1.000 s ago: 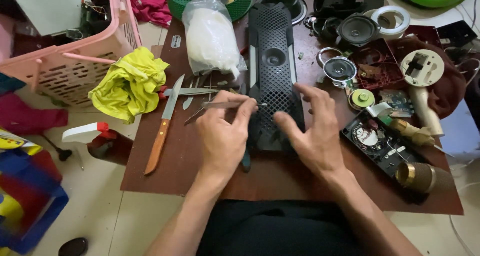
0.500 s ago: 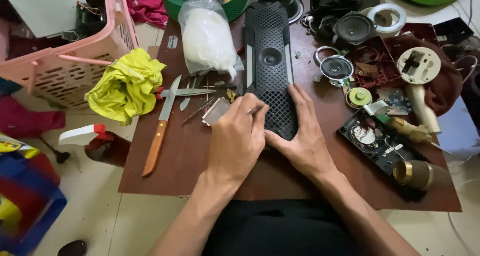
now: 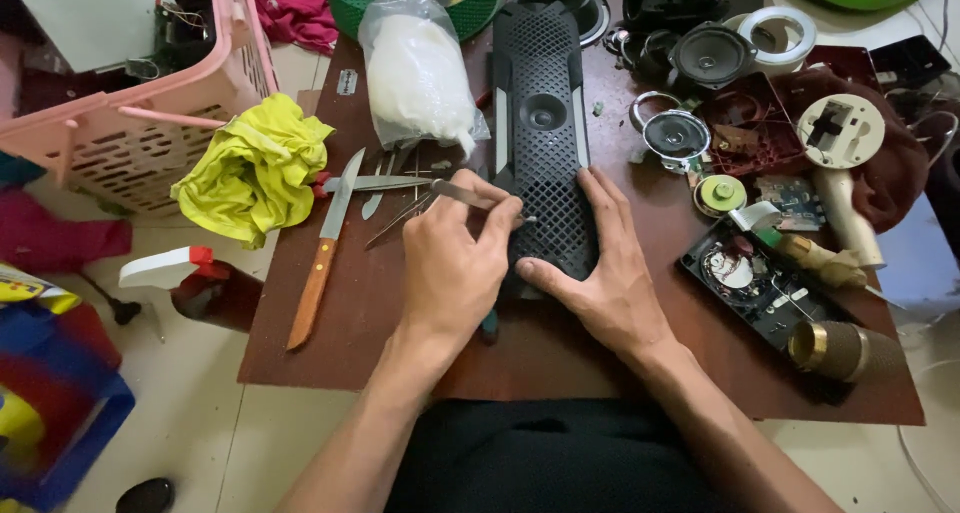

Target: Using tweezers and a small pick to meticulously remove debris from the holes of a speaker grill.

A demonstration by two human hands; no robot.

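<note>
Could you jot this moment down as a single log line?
left hand: holds tweezers at grille | right hand: steadies grille | nearby: knife, yellow cloth

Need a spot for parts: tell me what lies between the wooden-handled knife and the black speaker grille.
In the head view: scissors, tweezers and the left hand lie between knife and grille.

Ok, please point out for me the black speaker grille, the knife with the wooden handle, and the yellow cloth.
black speaker grille (image 3: 545, 163), head view, on its mesh below the round hole.
knife with the wooden handle (image 3: 312, 291), head view, on the handle.
yellow cloth (image 3: 255, 168), head view, on its crumpled middle.
</note>
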